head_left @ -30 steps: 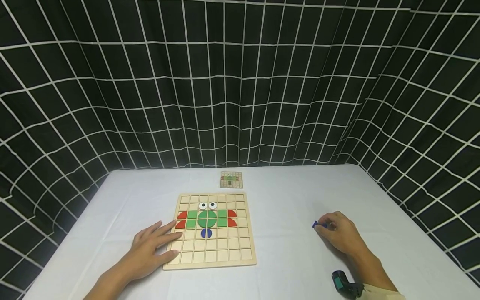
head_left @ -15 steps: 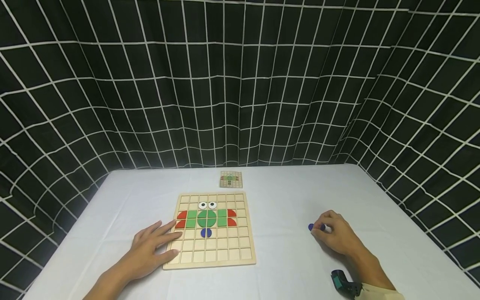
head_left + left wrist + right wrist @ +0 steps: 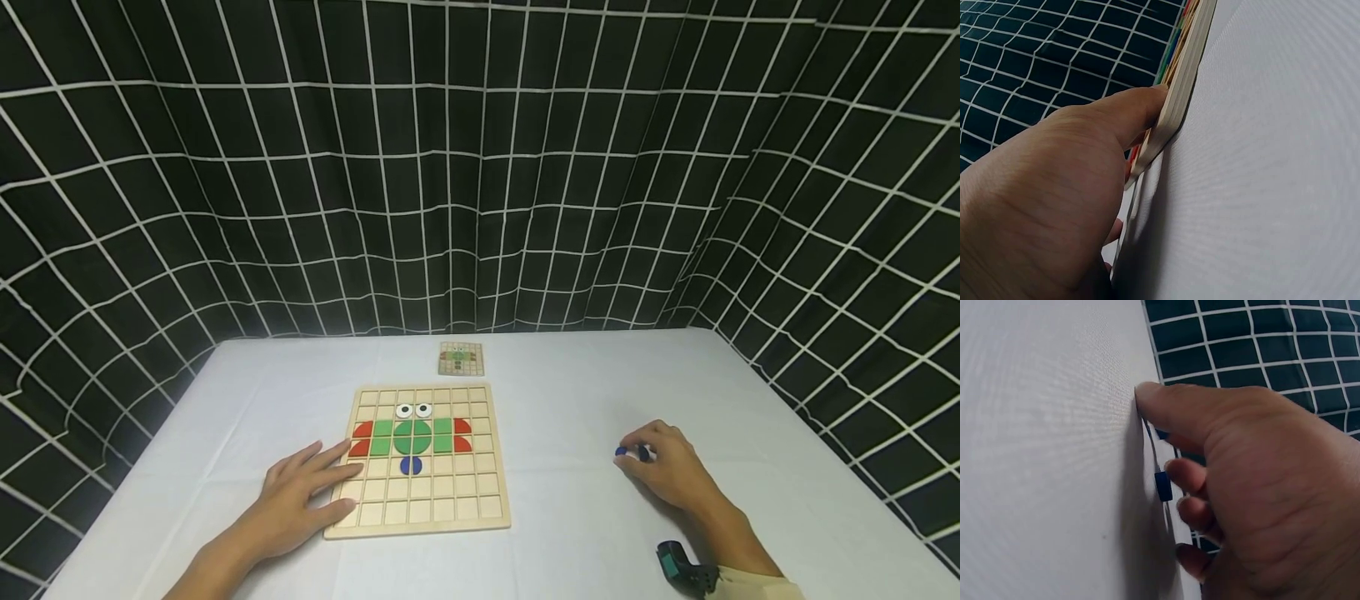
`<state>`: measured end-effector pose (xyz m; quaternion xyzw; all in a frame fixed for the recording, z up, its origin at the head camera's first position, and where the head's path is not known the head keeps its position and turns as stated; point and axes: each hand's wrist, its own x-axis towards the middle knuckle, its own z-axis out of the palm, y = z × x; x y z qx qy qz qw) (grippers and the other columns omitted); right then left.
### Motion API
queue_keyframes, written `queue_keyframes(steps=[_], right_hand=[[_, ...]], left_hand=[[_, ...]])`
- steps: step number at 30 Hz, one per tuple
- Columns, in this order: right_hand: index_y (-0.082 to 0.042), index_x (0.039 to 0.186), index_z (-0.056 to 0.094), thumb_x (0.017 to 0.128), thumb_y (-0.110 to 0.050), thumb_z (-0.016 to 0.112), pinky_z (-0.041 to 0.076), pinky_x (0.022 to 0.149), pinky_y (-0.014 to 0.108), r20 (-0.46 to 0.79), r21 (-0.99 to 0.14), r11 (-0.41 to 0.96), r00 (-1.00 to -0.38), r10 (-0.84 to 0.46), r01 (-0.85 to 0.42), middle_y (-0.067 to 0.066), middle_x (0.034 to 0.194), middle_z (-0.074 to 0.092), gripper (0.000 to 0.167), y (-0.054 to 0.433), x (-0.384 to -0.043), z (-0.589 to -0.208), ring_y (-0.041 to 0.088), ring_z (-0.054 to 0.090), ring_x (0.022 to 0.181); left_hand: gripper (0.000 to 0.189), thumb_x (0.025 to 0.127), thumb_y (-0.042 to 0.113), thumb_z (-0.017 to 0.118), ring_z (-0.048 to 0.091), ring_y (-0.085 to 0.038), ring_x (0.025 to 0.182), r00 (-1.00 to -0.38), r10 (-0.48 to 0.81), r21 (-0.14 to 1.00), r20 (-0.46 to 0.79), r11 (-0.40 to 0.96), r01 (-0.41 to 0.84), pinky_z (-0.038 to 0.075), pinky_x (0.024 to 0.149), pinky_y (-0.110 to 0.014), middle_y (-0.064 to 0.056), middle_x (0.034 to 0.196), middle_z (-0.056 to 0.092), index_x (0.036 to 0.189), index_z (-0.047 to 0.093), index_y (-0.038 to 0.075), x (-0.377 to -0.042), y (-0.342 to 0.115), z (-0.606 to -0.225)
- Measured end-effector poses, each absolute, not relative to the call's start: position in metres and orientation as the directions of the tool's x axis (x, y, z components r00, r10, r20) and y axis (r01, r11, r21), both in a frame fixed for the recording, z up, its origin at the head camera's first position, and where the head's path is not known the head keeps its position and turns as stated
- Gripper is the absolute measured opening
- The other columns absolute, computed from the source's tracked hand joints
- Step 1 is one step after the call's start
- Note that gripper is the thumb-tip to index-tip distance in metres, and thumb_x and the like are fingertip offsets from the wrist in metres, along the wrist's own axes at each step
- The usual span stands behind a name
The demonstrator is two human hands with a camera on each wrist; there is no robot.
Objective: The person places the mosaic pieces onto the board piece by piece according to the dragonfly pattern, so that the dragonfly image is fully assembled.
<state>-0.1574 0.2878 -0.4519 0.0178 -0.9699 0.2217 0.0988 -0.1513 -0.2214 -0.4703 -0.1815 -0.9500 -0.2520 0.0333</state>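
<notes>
A wooden grid board [image 3: 457, 500] lies on the white table and carries a figure of green, red and blue pieces with two white eyes. My left hand [image 3: 311, 492] rests flat on the board's lower left corner, fingers straight. In the left wrist view the left hand [image 3: 1054, 194] has its thumb pressed against the board's edge [image 3: 1179, 106]. To the right, my right hand [image 3: 660, 467] pinches a small blue piece [image 3: 622, 452] low over the table. In the right wrist view the blue piece [image 3: 1163, 485] sits between the curled fingers [image 3: 1188, 478], and the thumb tip touches the cloth.
A small pattern card [image 3: 461, 358] lies behind the board. A black curtain with a white grid [image 3: 480, 167] hangs round the table's back and sides. A wrist-worn camera [image 3: 678, 567] shows at the lower right.
My right hand has slid slightly left with the blue piece, which now sits lower between the fingers. The left hand and the board have not moved.
</notes>
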Motion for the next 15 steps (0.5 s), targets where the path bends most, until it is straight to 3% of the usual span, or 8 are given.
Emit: queue_keyframes(steps=[6,11,15], right_hand=[[-0.013,0.098,0.068,0.077,-0.019,0.074,0.051,0.071,0.038,0.307,-0.439,0.887,-0.952,0.001,-0.141,0.0,0.091,0.065,0.023,0.283,-0.153,-0.44,0.024,0.059,0.089],[-0.014,0.096,0.07,0.072,-0.01,0.077,0.05,0.065,0.029,0.49,-0.408,0.854,-0.867,-0.093,-0.323,-0.009,0.081,0.065,0.025,0.27,-0.151,-0.427,0.014,0.057,0.076],[-0.019,0.096,0.07,0.071,-0.007,0.078,0.05,0.066,0.027,0.559,-0.403,0.82,-0.819,-0.13,-0.406,-0.012,0.083,0.066,0.029,0.25,-0.147,-0.409,0.012,0.057,0.077]], left_hand=[[0.045,0.08,0.056,0.062,0.027,-0.035,0.137,-0.926,0.338,0.473,0.167,0.797,0.376,0.015,0.103,-0.057,0.005,0.145,0.043,0.12,0.061,0.037,-0.152,-0.221,-0.472],[0.044,0.08,0.056,0.062,0.027,-0.035,0.137,-0.924,0.341,0.476,0.171,0.793,0.38,0.014,0.103,-0.057,0.006,0.145,0.042,0.12,0.061,0.038,-0.151,-0.222,-0.474],[0.044,0.08,0.056,0.062,0.026,-0.036,0.137,-0.926,0.337,0.476,0.17,0.795,0.377,0.014,0.103,-0.057,0.005,0.146,0.042,0.12,0.061,0.037,-0.151,-0.222,-0.472]])
